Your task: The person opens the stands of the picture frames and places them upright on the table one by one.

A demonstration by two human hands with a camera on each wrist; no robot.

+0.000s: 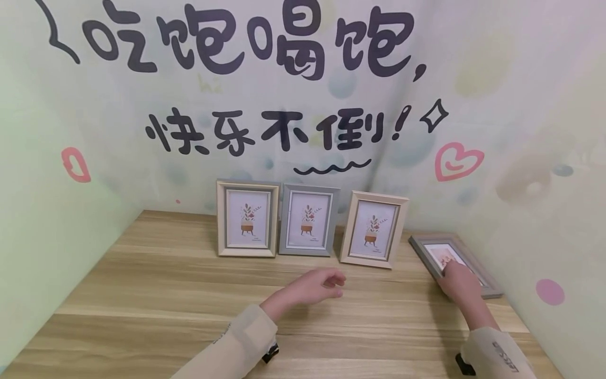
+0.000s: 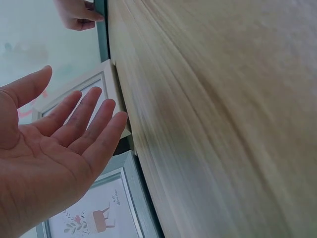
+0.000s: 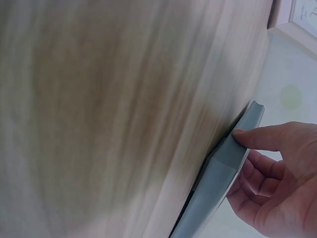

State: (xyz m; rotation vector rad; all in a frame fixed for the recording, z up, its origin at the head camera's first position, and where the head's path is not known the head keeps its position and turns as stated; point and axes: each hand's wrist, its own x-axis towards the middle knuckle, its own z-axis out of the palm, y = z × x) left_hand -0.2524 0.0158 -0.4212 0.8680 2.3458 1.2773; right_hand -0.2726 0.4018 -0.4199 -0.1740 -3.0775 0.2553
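At the right of the table a grey picture frame (image 1: 490, 290) lies face up. My right hand (image 1: 460, 283) is on its near long side; in the right wrist view the thumb rests on the frame's edge (image 3: 225, 161), and the curled fingers reach over its front. Part of the picture is hidden under that hand. My left hand (image 1: 314, 286) is held over the table in front of the standing frames, holding nothing, its fingers loosely bent. Nearest to it are a cream picture frame (image 1: 374, 229) and a blue-grey one (image 1: 309, 219), both upright with a potted-plant print.
Left of the blue-grey one stands another cream frame (image 1: 248, 219) with a grey inner border. The three form a row along the back of the wooden table (image 1: 142, 284). Behind them hangs a printed cloth (image 1: 265, 173) with large black lettering, and cloth also borders the right side.
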